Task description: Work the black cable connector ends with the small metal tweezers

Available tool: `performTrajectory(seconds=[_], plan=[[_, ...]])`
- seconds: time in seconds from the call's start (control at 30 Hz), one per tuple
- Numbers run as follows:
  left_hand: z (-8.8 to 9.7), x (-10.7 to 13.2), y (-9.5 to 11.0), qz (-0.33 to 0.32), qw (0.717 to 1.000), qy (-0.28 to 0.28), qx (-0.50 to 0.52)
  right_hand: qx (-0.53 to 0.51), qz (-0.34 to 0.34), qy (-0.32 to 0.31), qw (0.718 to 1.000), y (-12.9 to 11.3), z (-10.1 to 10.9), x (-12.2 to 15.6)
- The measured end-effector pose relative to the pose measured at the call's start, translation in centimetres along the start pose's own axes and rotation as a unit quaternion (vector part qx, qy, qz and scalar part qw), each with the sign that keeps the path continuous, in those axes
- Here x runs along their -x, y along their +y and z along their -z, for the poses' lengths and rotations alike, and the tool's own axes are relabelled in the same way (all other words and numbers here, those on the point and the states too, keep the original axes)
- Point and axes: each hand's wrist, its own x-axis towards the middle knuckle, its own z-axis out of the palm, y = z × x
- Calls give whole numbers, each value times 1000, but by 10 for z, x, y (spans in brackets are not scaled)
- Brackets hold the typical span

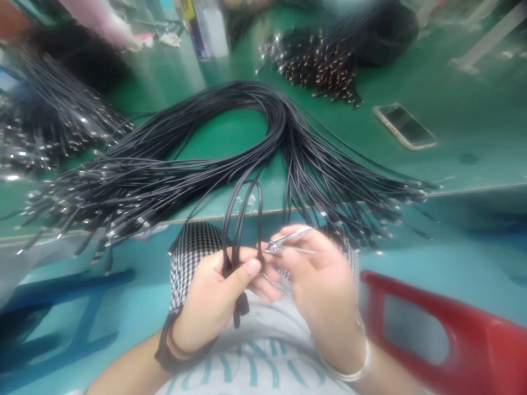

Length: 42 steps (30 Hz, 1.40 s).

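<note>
Thumb and fingers of my left hand (220, 293) are closed around several black cables (240, 219), which loop up in front of the table edge and dangle their ends below the palm. Close beside it, my right hand (321, 285) pinches a small silvery metal tool (284, 241) that looks like thread snips. Its tip is right by the cable at my left fingertips; blur hides whether they touch. Behind both hands a large bundle of black cables (214, 101) lies curved on the green table (465, 159), its connector ends hanging over the front edge.
Another cable bundle (61, 115) lies at the left and a coiled one (329, 55) at the back. A phone (405, 126) rests on the right of the table. A spray can (197, 30) stands at the back. A red stool (465, 329) is at my right.
</note>
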Motion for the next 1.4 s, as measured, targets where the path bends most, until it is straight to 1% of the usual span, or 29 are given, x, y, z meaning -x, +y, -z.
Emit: performTrajectory(seconds=[0.2,0.3,0.4,0.5,0.67,0.77,0.87,1.1,1.27,1.4], plan=[[-1,-1,0,7,1000,15,-15,31,0,-1,1000,-3,-3,3],[-2,-2,1,8,1000,13,-18,50,7,-3,999,-6,-4,3],[-2,-2,1,3,1000,9,-2,65,13,-5,998,-8,-5,4],[-1,-1,0,2,1000,9,15,66,10,7,998,-8,-7,4],[1,0,-2,15,998,-20,51,59,12,25,998,-4,-6,5],[1,0,-1,18,997,-40,68,56,16,20,998,-3,-4,5],[1,0,-2,14,996,-40,79,44,21,10,999,-3,-3,5],[3,0,-3,12,999,-23,46,49,21,4,999,-4,-5,5],[2,0,-2,9,998,-23,57,76,35,13,996,-5,-7,4],[2,-1,0,10,998,-31,46,66,31,24,997,-5,-8,2]])
